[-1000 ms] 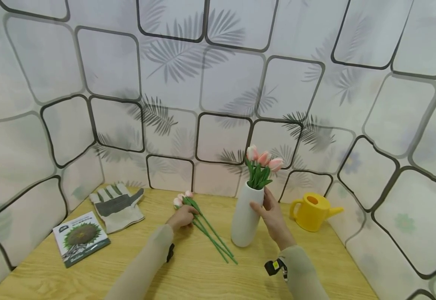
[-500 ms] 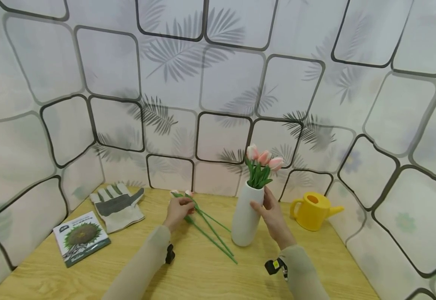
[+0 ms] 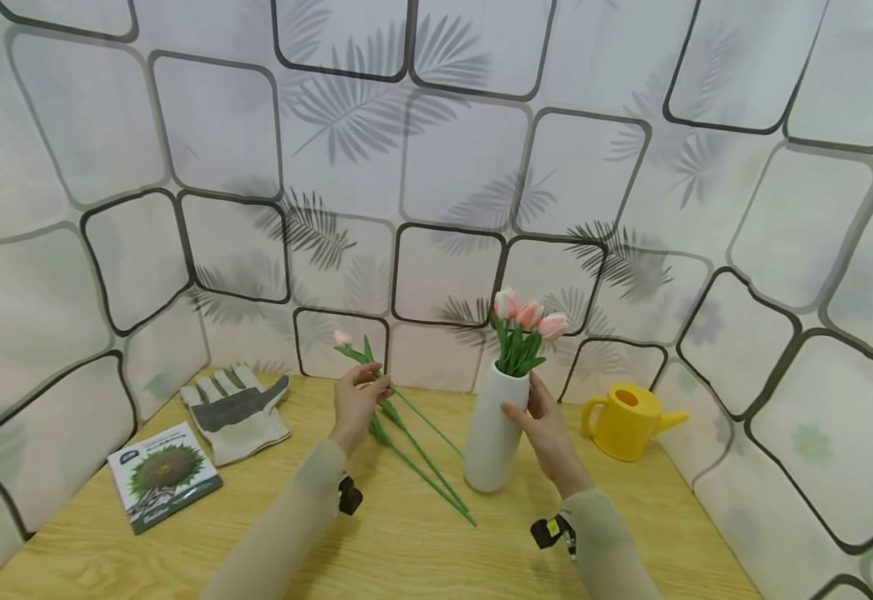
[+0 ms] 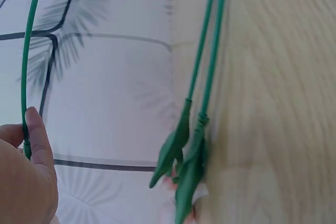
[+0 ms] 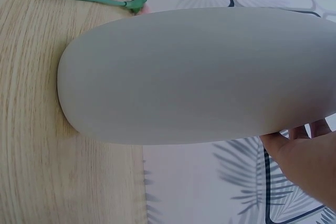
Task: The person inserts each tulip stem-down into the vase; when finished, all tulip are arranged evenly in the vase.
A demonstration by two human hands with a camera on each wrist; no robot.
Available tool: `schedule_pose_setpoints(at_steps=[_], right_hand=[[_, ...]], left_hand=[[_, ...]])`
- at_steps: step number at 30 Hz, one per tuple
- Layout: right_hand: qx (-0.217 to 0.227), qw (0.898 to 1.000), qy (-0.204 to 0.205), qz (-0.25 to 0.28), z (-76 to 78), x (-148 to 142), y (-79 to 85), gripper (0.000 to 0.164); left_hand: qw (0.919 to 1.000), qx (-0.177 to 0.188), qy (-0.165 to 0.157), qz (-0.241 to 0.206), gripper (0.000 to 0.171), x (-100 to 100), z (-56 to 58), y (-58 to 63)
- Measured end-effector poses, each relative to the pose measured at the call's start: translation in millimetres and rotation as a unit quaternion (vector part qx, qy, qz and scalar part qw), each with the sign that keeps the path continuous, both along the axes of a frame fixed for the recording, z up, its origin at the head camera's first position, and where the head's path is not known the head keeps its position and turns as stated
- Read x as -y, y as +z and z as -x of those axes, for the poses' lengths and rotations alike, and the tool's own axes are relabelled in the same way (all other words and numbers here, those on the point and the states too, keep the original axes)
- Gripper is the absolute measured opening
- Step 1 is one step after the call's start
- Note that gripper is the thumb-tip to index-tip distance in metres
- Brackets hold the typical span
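Note:
My left hand (image 3: 357, 404) pinches the green stem of a pink-and-white tulip (image 3: 342, 338) between thumb and fingers, just below its leaves. In the left wrist view that tulip stem (image 4: 24, 72) rises from the thumb and fingertip, apart from two tulips (image 4: 209, 72) on the table. Those lying tulips (image 3: 427, 477) have stems slanting toward the front right; their blooms are mostly behind my left hand in the head view. My right hand (image 3: 549, 437) grips the upper side of a white vase (image 3: 490, 433), which stands upright with several pink tulips (image 3: 529, 317) in it.
A yellow watering can (image 3: 626, 423) stands right of the vase. At the left lie a grey-and-white glove (image 3: 237, 415) and a seed packet (image 3: 163, 477) with a sunflower-like picture. Patterned curtain (image 3: 451, 167) encloses the wooden table (image 3: 376, 550) at the back and sides.
My left hand has taken hold of one of the lying tulips and raised it, bloom lifted above the table and separate from the other two. My right hand and the vase have stayed put.

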State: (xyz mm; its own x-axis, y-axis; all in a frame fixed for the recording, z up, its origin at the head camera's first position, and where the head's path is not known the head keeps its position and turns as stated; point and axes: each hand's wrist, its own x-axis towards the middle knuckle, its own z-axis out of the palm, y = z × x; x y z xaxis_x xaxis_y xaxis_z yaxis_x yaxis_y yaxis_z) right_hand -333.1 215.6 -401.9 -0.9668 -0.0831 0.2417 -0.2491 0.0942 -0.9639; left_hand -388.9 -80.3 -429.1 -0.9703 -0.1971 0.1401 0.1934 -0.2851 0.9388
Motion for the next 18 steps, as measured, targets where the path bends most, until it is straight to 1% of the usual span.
schedule_pose_setpoints(at_steps=[2, 6, 11, 14, 18], right_hand=[[-0.002, 1.000, 0.002, -0.001, 0.5, 0, 0.0, 0.080], [-0.008, 1.000, 0.003, -0.002, 1.5, 0, 0.1, 0.079], [-0.016, 1.000, 0.008, -0.008, 1.7, 0, 0.1, 0.080], [-0.015, 1.000, 0.011, -0.009, 1.3, -1, -0.6, 0.080], [-0.015, 1.000, 0.014, -0.007, 1.0, -1, -1.2, 0.081]], left_hand=[[0.9998, -0.012, 0.002, -0.013, 0.035, -1, -0.7, 5.4], [0.9989, -0.041, 0.010, -0.022, 0.037, -2, -3.0, 17.7], [0.9953, -0.082, 0.012, -0.049, 0.040, -4, -4.0, 33.4], [0.9939, -0.098, 0.014, -0.048, 0.039, -4, -4.2, 41.4], [0.9926, -0.111, 0.024, -0.044, 0.039, -5, -6.2, 54.3]])
